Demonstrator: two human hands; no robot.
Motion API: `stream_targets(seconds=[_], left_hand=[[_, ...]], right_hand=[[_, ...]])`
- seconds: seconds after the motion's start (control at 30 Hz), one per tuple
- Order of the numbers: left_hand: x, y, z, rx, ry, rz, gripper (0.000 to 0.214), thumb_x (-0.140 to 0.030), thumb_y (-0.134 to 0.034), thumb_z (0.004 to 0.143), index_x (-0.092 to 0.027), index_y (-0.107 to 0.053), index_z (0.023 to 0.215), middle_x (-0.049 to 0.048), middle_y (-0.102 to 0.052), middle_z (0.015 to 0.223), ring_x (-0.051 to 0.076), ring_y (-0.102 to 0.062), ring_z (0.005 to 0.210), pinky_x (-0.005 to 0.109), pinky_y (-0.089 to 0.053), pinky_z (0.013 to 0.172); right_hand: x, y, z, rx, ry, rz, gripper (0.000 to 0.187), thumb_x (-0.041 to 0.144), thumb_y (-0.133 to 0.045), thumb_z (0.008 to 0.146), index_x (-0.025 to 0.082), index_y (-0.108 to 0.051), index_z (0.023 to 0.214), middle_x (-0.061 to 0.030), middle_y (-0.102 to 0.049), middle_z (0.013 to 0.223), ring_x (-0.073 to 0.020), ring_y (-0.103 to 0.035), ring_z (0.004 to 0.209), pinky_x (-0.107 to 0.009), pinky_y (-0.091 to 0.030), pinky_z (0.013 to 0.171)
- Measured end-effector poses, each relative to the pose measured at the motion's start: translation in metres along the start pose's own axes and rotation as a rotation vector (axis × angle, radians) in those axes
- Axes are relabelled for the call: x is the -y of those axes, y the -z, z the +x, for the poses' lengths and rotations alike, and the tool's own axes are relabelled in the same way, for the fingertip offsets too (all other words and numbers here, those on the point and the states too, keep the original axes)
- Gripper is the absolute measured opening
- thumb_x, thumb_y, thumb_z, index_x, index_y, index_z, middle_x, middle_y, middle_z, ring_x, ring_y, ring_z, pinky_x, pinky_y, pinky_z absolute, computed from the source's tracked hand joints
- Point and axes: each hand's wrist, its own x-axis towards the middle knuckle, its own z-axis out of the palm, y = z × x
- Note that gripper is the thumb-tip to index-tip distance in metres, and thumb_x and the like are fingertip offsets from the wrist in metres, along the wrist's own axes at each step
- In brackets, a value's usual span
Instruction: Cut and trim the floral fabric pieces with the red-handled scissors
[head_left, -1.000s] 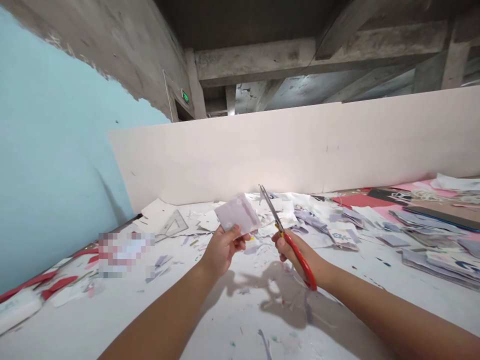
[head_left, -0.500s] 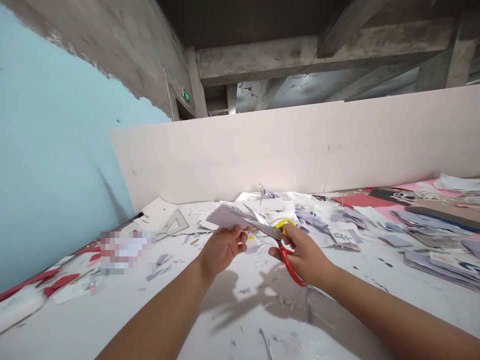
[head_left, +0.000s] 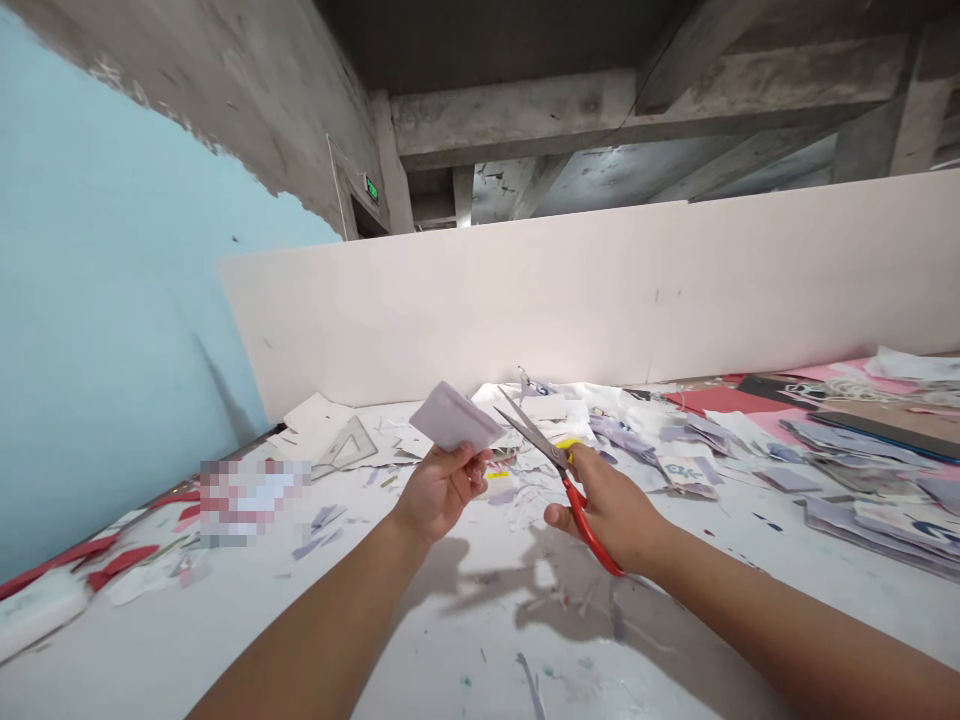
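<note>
My left hand [head_left: 444, 488] pinches a small lilac piece [head_left: 454, 418] by its lower edge, thumb in front; it looks like folded paper or cloth, I cannot tell which. In my right hand [head_left: 611, 508] is a pair of scissors [head_left: 551, 449] with one red and one yellow handle. Their blades stand apart and point up and left, just right of the lilac piece and not touching it. Both hands are held above the white table [head_left: 442, 650]. My fingers hide part of the yellow handle.
A set square [head_left: 349, 447] lies at the back left. Lilac pieces [head_left: 885, 525] are stacked at the right, near a red sheet [head_left: 731, 402]. Scraps litter the tabletop. A pale board [head_left: 525, 300] closes off the back, and a blue wall [head_left: 135, 300] stands left.
The scissors have come away from the lilac piece, slightly down and right. My left hand has turned the piece so that its flat face shows more.
</note>
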Motion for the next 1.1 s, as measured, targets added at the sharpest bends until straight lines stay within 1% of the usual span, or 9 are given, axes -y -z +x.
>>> stream_targets(seconds=[0.07, 0.13, 0.2, 0.27, 0.43, 0.57, 0.7, 0.9, 1.1], left_hand=[[0.002, 0.0, 0.0, -0.032, -0.019, 0.047, 0.015, -0.024, -0.065, 0.067, -0.016, -0.054, 0.073, -0.0002, -0.06, 0.065, 0.005, -0.044, 0.048, 0.021, -0.035, 0.051], [0.004, 0.001, 0.001, -0.052, -0.041, 0.1, 0.015, -0.025, -0.063, 0.068, -0.016, -0.053, 0.073, -0.0001, -0.06, 0.064, 0.004, -0.043, 0.046, 0.02, -0.035, 0.051], [0.005, 0.0, 0.001, -0.063, -0.071, 0.158, 0.014, -0.026, -0.061, 0.07, -0.015, -0.051, 0.073, -0.0002, -0.061, 0.063, 0.004, -0.043, 0.045, 0.02, -0.035, 0.05], [0.007, 0.0, 0.002, -0.087, -0.105, 0.218, 0.013, -0.026, -0.058, 0.07, -0.015, -0.051, 0.072, -0.0004, -0.06, 0.06, 0.005, -0.044, 0.044, 0.02, -0.035, 0.049], [0.009, -0.003, 0.001, -0.178, -0.155, 0.339, 0.013, -0.027, -0.055, 0.069, -0.016, -0.049, 0.07, -0.0012, -0.06, 0.058, 0.006, -0.045, 0.042, 0.023, -0.035, 0.049], [0.011, -0.003, 0.0, -0.193, -0.158, 0.39, 0.014, -0.029, -0.054, 0.071, -0.016, -0.049, 0.073, -0.0009, -0.061, 0.062, 0.007, -0.047, 0.044, 0.025, -0.036, 0.053], [0.011, -0.003, 0.0, -0.209, -0.176, 0.394, 0.014, -0.029, -0.054, 0.072, -0.016, -0.049, 0.075, -0.0006, -0.061, 0.063, 0.007, -0.047, 0.045, 0.025, -0.037, 0.056], [0.011, -0.003, 0.0, -0.217, -0.201, 0.383, 0.015, -0.03, -0.055, 0.071, -0.016, -0.048, 0.073, -0.0007, -0.062, 0.064, 0.007, -0.047, 0.045, 0.025, -0.036, 0.055], [0.012, -0.003, -0.001, -0.186, -0.176, 0.416, 0.013, -0.03, -0.053, 0.073, -0.017, -0.049, 0.074, -0.0018, -0.062, 0.064, 0.007, -0.047, 0.045, 0.025, -0.036, 0.055]], right_hand=[[-0.001, 0.0, -0.001, 0.068, -0.012, 0.112, 0.044, 0.059, -0.052, 0.068, 0.021, -0.045, 0.09, -0.0033, -0.05, 0.077, -0.0189, -0.045, 0.064, -0.03, -0.035, 0.055], [-0.001, 0.0, -0.003, 0.191, 0.001, 0.279, 0.046, 0.061, -0.045, 0.073, 0.022, -0.047, 0.097, -0.0024, -0.049, 0.076, -0.0184, -0.045, 0.066, -0.03, -0.037, 0.057], [-0.002, -0.003, -0.004, 0.313, 0.014, 0.435, 0.047, 0.062, -0.036, 0.078, 0.022, -0.05, 0.097, -0.0005, -0.046, 0.072, -0.0158, -0.042, 0.063, -0.029, -0.038, 0.058], [-0.005, -0.007, -0.005, 0.384, 0.013, 0.538, 0.051, 0.063, -0.028, 0.08, 0.021, -0.053, 0.094, 0.0014, -0.041, 0.067, -0.0128, -0.038, 0.057, -0.027, -0.037, 0.055], [-0.014, -0.02, -0.004, 0.41, -0.061, 0.681, 0.061, 0.068, -0.024, 0.078, 0.018, -0.054, 0.094, 0.0033, -0.037, 0.062, -0.0101, -0.034, 0.051, -0.025, -0.035, 0.05], [-0.016, -0.022, -0.002, 0.425, -0.116, 0.724, 0.063, 0.07, -0.025, 0.076, 0.017, -0.054, 0.093, 0.0047, -0.035, 0.06, -0.0089, -0.031, 0.048, -0.024, -0.034, 0.048], [-0.012, -0.02, -0.003, 0.428, -0.137, 0.715, 0.061, 0.069, -0.026, 0.076, 0.018, -0.054, 0.092, 0.0052, -0.034, 0.06, -0.0084, -0.03, 0.048, -0.023, -0.032, 0.047], [-0.01, -0.018, -0.003, 0.385, -0.089, 0.648, 0.059, 0.068, -0.029, 0.077, 0.018, -0.057, 0.09, 0.0032, -0.038, 0.062, -0.0088, -0.034, 0.049, -0.023, -0.034, 0.047], [-0.01, -0.02, -0.002, 0.376, -0.133, 0.673, 0.059, 0.068, -0.031, 0.076, 0.016, -0.057, 0.091, 0.0048, -0.035, 0.057, -0.0089, -0.032, 0.047, -0.023, -0.033, 0.046]])
